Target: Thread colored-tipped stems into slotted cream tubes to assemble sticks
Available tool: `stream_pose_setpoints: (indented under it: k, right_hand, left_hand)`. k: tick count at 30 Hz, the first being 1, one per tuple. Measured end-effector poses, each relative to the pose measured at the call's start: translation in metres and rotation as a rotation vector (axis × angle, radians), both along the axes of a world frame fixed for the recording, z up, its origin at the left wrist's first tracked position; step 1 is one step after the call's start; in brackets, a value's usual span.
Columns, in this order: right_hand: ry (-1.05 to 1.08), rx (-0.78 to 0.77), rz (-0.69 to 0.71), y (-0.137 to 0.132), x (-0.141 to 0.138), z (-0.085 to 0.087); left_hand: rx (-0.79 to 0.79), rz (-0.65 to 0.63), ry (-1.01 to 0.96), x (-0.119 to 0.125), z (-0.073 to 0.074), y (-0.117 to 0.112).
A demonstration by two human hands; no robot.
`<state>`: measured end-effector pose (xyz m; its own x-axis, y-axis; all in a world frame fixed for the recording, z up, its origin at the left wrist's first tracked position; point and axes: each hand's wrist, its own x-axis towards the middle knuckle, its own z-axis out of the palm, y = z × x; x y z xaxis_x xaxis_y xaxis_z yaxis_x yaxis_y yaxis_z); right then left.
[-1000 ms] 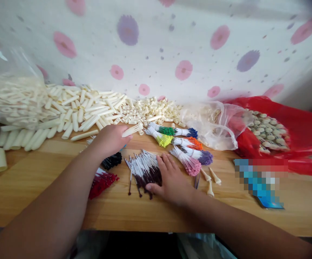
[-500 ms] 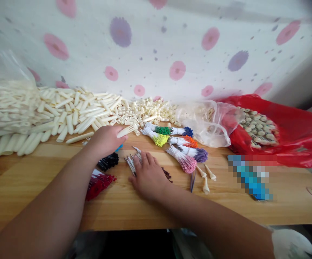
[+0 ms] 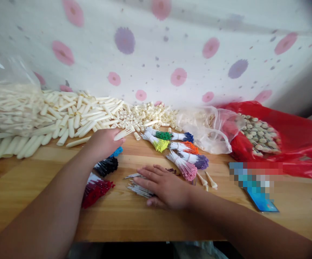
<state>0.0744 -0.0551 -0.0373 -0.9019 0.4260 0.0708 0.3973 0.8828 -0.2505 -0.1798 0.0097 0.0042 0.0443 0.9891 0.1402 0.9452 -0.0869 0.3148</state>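
Both of my hands are over the wooden worktop (image 3: pixel 134 230). My left hand (image 3: pixel 103 144) is closed in a pinch on a cream plastic piece (image 3: pixel 124 133), near the pile of cream tubes (image 3: pixel 91 115) along the back edge. My right hand (image 3: pixel 164 185) lies palm down, fingers stretched out, over loose white sticks (image 3: pixel 139 190) near the middle of the front edge; whether it grips any, I cannot tell. Black (image 3: pixel 106 165) and red bundles (image 3: pixel 98 190) lie left of the sticks, a pink bundle (image 3: pixel 184 167) behind them to the right.
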Motion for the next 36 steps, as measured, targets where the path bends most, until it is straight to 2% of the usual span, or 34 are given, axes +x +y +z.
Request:
stream_pose_setpoints:
  k: [1, 3, 5, 8, 10, 14, 18, 22, 25, 28, 30, 36]
  right_hand:
    - [0.045, 0.003, -0.07, 0.008, -0.002, 0.005]
    - [0.07, 0.067, -0.298, 0.031, -0.008, 0.014]
    - [-0.024, 0.159, -0.525, 0.061, -0.016, 0.017]
    - [-0.125, 0.189, -0.649, 0.099, -0.03, 0.011]
    - [-0.147, 0.187, -0.675, 0.111, -0.035, 0.004]
    - [-0.154, 0.192, -0.702, 0.114, -0.034, 0.004]
    - [-0.068, 0.198, -0.701, 0.115, -0.036, 0.027]
    - [0.013, 0.159, -0.588, 0.12, -0.073, 0.045]
    - [0.017, 0.123, -0.505, 0.123, -0.11, 0.046]
    - [-0.014, 0.079, -0.461, 0.123, -0.124, 0.043]
    - [-0.038, 0.053, -0.437, 0.12, -0.115, 0.04]
    - [-0.067, 0.017, -0.37, 0.098, -0.053, 0.025]
  left_hand:
    - [-0.005, 0.009, -0.007, -0.001, 0.001, 0.0]
    - [-0.009, 0.032, -0.011, -0.005, 0.005, 0.0]
    - [0.007, 0.066, -0.011, -0.011, 0.008, 0.0]
    - [0.037, 0.126, -0.003, -0.024, 0.01, 0.004]
    - [0.04, 0.144, 0.006, -0.034, 0.008, 0.007]
    - [-0.009, 0.131, 0.024, -0.044, -0.002, 0.015]
    - [-0.022, 0.152, 0.037, -0.04, -0.003, 0.016]
    - [0.059, 0.247, -0.035, -0.037, 0.003, 0.013]
    - [0.101, 0.279, -0.089, -0.04, 0.003, 0.012]
    - [0.105, 0.283, -0.089, -0.042, 0.0, 0.014]
    - [0.101, 0.301, -0.077, -0.041, -0.001, 0.016]
    - [0.074, 0.307, -0.061, -0.035, 0.001, 0.015]
